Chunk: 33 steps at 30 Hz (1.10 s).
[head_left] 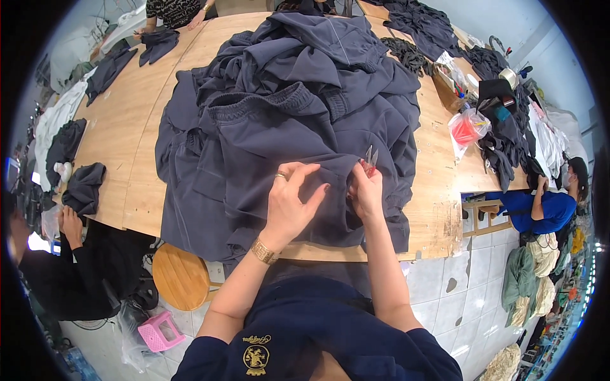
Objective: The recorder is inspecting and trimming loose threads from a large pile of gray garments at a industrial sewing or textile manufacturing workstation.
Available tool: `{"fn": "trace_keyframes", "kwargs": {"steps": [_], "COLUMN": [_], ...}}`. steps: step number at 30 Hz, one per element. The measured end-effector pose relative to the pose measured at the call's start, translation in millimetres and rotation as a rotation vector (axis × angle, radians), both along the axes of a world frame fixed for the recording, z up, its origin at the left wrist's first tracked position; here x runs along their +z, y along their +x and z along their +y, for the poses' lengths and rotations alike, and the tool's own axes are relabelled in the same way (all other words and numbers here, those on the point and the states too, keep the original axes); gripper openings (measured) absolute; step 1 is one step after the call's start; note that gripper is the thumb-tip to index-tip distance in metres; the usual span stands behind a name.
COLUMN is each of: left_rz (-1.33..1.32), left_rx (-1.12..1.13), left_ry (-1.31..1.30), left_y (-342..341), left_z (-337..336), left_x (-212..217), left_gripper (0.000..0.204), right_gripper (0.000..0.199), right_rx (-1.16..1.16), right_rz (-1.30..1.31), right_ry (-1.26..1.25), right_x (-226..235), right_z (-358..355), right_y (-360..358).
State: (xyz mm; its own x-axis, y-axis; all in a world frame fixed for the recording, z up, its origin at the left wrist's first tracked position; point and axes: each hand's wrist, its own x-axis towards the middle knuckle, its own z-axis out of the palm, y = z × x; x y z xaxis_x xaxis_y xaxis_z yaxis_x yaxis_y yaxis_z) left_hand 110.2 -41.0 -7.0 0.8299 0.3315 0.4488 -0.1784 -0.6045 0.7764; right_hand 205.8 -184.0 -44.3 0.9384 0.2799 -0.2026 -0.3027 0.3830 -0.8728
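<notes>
A large heap of dark grey garments (305, 63) covers the middle of the wooden table. On its near side lies a pair of trousers (270, 136) with a gathered elastic waistband facing up. My left hand (289, 202) rests over the trouser cloth, thumb and forefinger apart, holding nothing. My right hand (366, 195) is closed around small thread snips (372, 156), their pointed blades angled up and away from me. Its fingertips also meet a fold of the grey cloth; whether they pinch it is partly hidden.
At left, a person's hand (71, 225) is near a dark folded garment (84, 188). Another person in blue (537, 209) works at right. A red plastic-wrapped item (469, 129) lies right of the heap. A round wooden stool (180, 276) and pink plastic stool (161, 331) stand below.
</notes>
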Motion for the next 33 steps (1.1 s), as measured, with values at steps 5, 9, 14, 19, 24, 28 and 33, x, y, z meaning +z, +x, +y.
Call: {"fn": "trace_keyframes", "kwargs": {"steps": [5,9,14,19,24,28,33], "left_rz": [-0.103,-0.115,-0.056,-0.004,0.117,0.119,0.123], "left_rx": [0.018,-0.04,-0.015,0.118,-0.047,-0.376,-0.405], "left_ry": [0.106,0.051,-0.089,-0.041,-0.68,-1.521,-1.541], "left_y": [-5,-27,-40,-28,-28,-33,-38], "left_z": [-10,-28,-32,-31,-21,3,17], "left_x": [-5,-19,-32,-32,-34,-34,-33], "left_gripper": [0.037,0.034,0.042,0.064,0.023,0.022,0.022], "right_gripper": [0.012,0.012,0.006,0.011,0.005,0.02,0.013], "right_rx": [-0.05,-0.088,0.021,0.228,0.386,0.316,0.357], "right_rz": [0.047,-0.015,-0.14,-0.471,-0.487,-0.316,-0.39], "right_ry": [-0.095,-0.113,-0.023,-0.211,-0.306,-0.343,-0.307], "right_x": [2,4,8,22,35,32,17], "right_z": [5,-3,0,5,8,11,12], "right_y": [-3,1,-7,-16,-12,-8,-3]}}
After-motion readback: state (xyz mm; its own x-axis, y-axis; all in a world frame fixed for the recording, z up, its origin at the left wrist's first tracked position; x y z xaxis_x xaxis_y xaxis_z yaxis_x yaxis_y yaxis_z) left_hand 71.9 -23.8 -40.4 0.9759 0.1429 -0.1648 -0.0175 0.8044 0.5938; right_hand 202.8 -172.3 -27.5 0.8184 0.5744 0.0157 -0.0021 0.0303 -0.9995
